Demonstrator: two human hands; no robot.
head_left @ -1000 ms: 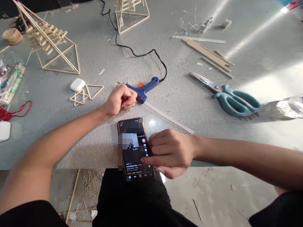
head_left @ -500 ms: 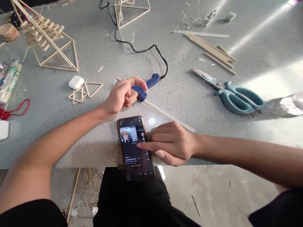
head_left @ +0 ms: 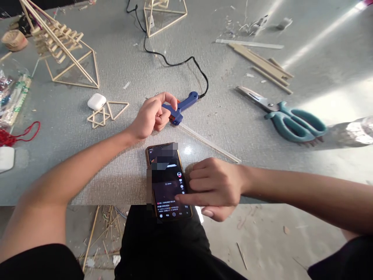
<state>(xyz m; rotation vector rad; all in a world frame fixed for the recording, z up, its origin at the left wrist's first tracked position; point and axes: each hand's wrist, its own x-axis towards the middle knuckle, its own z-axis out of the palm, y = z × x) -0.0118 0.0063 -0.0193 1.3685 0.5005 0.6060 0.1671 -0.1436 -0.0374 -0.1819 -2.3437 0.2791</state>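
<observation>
A smartphone (head_left: 167,182) lies at the table's front edge with its screen lit, its lower end reaching past the edge. My right hand (head_left: 215,188) points at it, the index fingertip on the lower part of the screen and the other fingers curled. Above the phone, my left hand (head_left: 154,116) is closed in a loose fist; whatever may be inside is hidden. Its fingers overlap the front of a blue glue gun (head_left: 186,104), which lies on the table. From the gun a clear glue stick (head_left: 210,142) sticks out toward the right.
Teal-handled scissors (head_left: 294,120) lie to the right, below several wooden strips (head_left: 262,64). A black cord (head_left: 171,63) runs back from the gun. Stick frames (head_left: 72,66) stand at the back left, near a white earbud case (head_left: 96,101) and small stick shapes (head_left: 99,117).
My right index finger has slid down the phone screen, toward its lower end, and the screen picture has changed. The left hand stays beside the glue gun.
</observation>
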